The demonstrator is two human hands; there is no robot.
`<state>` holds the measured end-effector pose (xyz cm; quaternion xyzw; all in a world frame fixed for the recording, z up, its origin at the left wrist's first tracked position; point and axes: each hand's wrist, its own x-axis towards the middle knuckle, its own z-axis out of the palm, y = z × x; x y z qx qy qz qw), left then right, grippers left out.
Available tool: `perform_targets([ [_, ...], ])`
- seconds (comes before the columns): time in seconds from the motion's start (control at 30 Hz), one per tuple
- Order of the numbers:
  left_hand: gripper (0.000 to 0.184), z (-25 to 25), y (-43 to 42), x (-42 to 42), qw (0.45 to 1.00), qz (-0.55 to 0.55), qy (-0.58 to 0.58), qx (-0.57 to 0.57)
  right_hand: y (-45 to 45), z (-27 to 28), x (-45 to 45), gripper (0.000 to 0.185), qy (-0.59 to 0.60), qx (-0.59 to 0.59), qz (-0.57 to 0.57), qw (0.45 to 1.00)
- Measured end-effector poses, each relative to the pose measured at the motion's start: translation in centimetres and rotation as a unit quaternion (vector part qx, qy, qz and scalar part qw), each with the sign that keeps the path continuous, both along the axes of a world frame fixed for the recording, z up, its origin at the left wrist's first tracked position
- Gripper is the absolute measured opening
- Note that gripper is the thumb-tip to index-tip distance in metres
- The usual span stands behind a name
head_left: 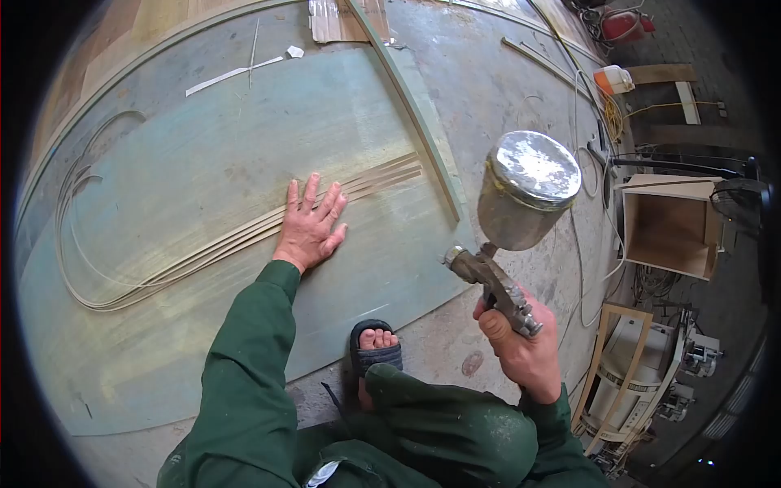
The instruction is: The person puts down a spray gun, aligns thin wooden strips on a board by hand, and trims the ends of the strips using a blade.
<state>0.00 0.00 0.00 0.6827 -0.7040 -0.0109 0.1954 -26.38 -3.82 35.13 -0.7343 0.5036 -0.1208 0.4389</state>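
Observation:
My left hand (311,224) lies flat with its fingers spread over a bundle of thin, pale strips (236,236). The strips rest on a large greenish sheet (358,268) on the floor; their straight ends point right and their other ends curl at the far left. My right hand (525,346) is wrapped round the handle of a metal spray gun (496,285). A round metal cup (525,195) sits on top of the gun, and the nozzle points left, over the sheet's right edge.
A long wooden batten (411,110) lies across the sheet beyond the strip ends. Cardboard (346,23) is at the top. On the right are an open wooden box (669,228), an orange-and-white jug (613,80), a hose (582,276) and a machine (634,366).

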Motion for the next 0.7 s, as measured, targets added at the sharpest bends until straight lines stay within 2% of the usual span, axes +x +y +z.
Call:
perform_targets([
  [0.3, 0.064, -0.1, 0.0, -0.1, 1.000, 0.000, -0.012, 0.016, 0.2, 1.5, -3.4, 0.048, 0.031, -0.023, -0.136, 0.990],
  [0.33, 0.064, -0.1, -0.1, -0.1, 1.000, -0.001, -0.003, 0.011, 0.2, 1.2, -4.3, 0.049, 0.042, -0.051, -0.130, 0.989],
  [0.6, 0.064, -0.2, -0.1, -0.1, 1.000, -0.003, 0.005, 0.007, -0.1, 1.8, -4.7, 0.052, 0.020, -0.034, -0.176, 0.984],
  [0.7, 0.064, -0.1, 0.0, -0.1, 1.000, -0.003, 0.003, 0.004, 0.3, 1.5, -4.4, 0.053, 0.021, -0.055, -0.151, 0.987],
])
